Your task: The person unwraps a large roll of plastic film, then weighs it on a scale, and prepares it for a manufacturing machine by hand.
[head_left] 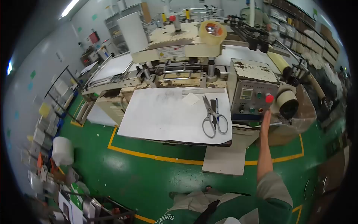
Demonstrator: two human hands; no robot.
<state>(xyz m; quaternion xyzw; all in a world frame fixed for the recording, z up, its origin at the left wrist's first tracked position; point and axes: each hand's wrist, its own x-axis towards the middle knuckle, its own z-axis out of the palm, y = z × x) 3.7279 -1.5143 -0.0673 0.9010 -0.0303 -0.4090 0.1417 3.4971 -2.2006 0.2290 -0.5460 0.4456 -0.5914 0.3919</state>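
Note:
My right hand (265,118) reaches out to the control panel (253,98) of a worn cream machine (175,44). Its fingertips touch the panel's lower right part, just below a red button (269,98) and next to small green buttons (256,109). The fingers are held together and hold nothing. My left hand is out of view. On the white work table (164,115) left of the panel lie a pair of scissors (212,117), a blue pen (217,106) and a small white paper piece (190,99).
A roll of tape (212,31) sits on top of the machine. Another roll (287,103) hangs right of the panel. The green floor has yellow lines (149,156). A white roll (62,150) and cluttered racks stand at left; shelves line the right wall.

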